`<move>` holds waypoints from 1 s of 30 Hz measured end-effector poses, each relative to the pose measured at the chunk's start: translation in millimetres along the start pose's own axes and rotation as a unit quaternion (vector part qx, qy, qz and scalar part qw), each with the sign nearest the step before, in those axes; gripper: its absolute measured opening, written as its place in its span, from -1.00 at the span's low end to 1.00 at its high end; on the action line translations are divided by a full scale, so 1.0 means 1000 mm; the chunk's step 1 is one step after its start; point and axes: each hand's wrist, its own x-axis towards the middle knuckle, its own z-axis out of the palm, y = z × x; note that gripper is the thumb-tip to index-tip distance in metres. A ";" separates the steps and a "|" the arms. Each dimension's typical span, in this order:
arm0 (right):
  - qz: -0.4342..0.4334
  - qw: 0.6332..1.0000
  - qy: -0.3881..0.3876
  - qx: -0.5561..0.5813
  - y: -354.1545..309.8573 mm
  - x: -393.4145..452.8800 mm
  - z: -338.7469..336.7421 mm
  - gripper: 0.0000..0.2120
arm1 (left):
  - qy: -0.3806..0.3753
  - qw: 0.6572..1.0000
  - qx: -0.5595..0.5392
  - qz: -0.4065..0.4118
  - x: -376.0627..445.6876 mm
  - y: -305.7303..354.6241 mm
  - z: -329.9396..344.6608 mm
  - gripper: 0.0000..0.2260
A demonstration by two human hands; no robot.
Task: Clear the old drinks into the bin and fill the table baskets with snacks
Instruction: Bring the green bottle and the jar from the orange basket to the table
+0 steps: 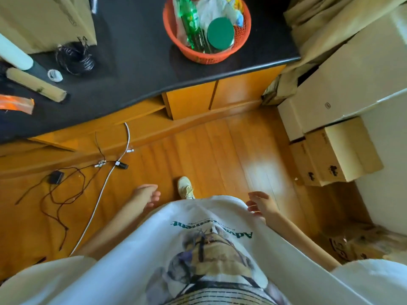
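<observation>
An orange mesh basket [199, 54] stands on the black countertop [136, 51] near its front edge. Inside it lie a green plastic bottle [189, 20], a jar with a green lid [220, 33] and crumpled white and coloured wrappers [214, 7]. Both my hands hang low in front of my white shirt, far below the basket. My left hand [148, 194] has its fingers loosely curled and holds nothing. My right hand [259, 204] is relaxed with fingers slightly spread, also holding nothing.
On the counter's left lie a coil of black cable [74, 58], a tape roll [54, 75], a cardboard tube [36, 87] and an orange packet [15, 104]. Cables and adapters [103, 166] trail over the wooden floor. Cardboard boxes [339, 155] are stacked on the right.
</observation>
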 end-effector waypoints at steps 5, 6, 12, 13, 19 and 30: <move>0.067 0.994 0.069 0.059 -0.025 0.016 -0.009 -0.86 | -0.057 0.993 0.037 0.096 0.012 0.103 0.023 -0.89; 0.075 0.992 0.073 0.068 -0.031 0.020 -0.009 -0.86 | -0.073 0.991 0.050 0.105 0.014 0.117 0.026 -0.88; 0.088 0.988 0.073 0.099 -0.099 0.055 -0.008 -0.90 | -0.075 0.984 0.114 0.110 0.041 0.181 0.028 -0.86; 0.086 0.990 0.069 0.092 -0.116 0.063 -0.008 -0.91 | -0.071 0.986 0.113 0.103 0.045 0.191 0.025 -0.87; 0.047 0.997 0.010 0.054 -0.236 0.098 -0.011 -0.79 | 0.002 0.998 0.027 0.052 0.071 0.247 0.002 -0.91; -0.182 0.960 0.042 -0.206 -0.438 0.182 0.018 -0.54 | 0.081 0.979 -0.181 -0.052 0.095 0.349 0.002 -0.87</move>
